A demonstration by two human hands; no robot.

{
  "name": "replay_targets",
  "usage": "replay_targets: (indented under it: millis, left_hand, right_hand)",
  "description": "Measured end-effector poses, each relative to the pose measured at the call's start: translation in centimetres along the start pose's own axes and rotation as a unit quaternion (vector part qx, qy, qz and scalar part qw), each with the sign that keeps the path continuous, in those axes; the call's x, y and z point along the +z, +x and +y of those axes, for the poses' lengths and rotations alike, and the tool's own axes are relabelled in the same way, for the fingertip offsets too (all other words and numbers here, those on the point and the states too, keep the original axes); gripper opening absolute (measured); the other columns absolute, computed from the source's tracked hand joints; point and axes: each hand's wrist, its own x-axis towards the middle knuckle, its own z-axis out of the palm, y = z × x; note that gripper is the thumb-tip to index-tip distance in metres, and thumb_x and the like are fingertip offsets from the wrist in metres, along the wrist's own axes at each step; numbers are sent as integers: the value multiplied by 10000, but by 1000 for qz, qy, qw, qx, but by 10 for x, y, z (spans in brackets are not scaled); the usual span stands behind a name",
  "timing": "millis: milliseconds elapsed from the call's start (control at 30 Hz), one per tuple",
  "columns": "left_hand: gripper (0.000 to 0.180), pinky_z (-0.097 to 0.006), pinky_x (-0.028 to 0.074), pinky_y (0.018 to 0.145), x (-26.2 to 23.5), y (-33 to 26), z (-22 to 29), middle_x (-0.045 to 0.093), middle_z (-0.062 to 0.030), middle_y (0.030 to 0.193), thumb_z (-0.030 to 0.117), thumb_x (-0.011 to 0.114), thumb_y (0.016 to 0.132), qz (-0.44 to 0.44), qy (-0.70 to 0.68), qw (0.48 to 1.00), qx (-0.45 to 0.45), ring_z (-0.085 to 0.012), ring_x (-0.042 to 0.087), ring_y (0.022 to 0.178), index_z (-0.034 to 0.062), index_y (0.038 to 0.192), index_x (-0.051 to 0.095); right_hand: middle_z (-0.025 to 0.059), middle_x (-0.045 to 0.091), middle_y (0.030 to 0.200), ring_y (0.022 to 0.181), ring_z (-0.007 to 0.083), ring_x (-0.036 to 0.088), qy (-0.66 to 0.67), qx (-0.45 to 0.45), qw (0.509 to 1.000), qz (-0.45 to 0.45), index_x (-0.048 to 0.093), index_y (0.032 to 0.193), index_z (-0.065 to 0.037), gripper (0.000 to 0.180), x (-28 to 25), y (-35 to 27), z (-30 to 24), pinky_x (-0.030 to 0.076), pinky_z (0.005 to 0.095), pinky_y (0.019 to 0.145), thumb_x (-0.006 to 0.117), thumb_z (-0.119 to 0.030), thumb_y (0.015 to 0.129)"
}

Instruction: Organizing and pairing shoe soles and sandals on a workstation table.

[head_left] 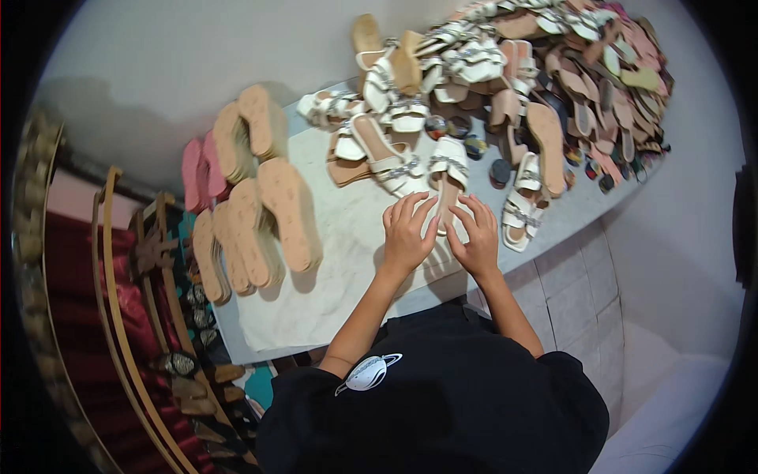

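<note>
A white slide sandal [448,166] with a tan insole lies on the table straight ahead, its strapped end pointing away from me. My left hand [408,237] is beside the heel end on the left, fingers bent and apart. On the opposite side my right hand [476,241] mirrors it, also with fingers spread. Both thumbs come close to the insole; whether they touch it I cannot tell. Just left of this sandal lies another white sandal [387,158], tilted over others. A further pair of white sandals [521,209] lies right of my right hand.
Stacks of tan soles [288,213] stand on the table's left, with pink soles [195,174] behind. A large heap of sandals and footbeds [584,87] fills the far right. Small round dark containers [475,146] sit near the middle. Wooden racks [170,292] stand at left.
</note>
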Motion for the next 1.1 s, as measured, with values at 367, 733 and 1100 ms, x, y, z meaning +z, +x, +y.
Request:
replay_targets:
  millis: [367,733,1100]
  left_hand:
    - [334,-380,302,878,120,42,66,519,-53,1114,181,603,757,-82,-33,993,80,-237,464,1051,104,1080,567]
    - [442,-392,302,893,207,78,96,534,-123,1114,166,561,784,-95,-66,989,89,-267,466,1073,65,1203,464]
    - [419,-391,343,885,219,85,98,542,-164,1084,147,512,821,-112,-83,990,22,-302,495,1033,14,1211,435]
  right_hand:
    - [48,536,1100,1135,261,440,-104,122,984,77,603,999,-117,276,-75,-8,125,250,485,971,626,-194,735]
    - [112,424,1256,1203,309,365,-160,157,974,26,441,1226,-114,612,-84,-6,213,230,519,966,667,-332,701]
    - [93,452,1276,1235,266,342,-140,138,980,34,391,1288,-76,652,-77,0,238,103,543,1006,612,-359,744]
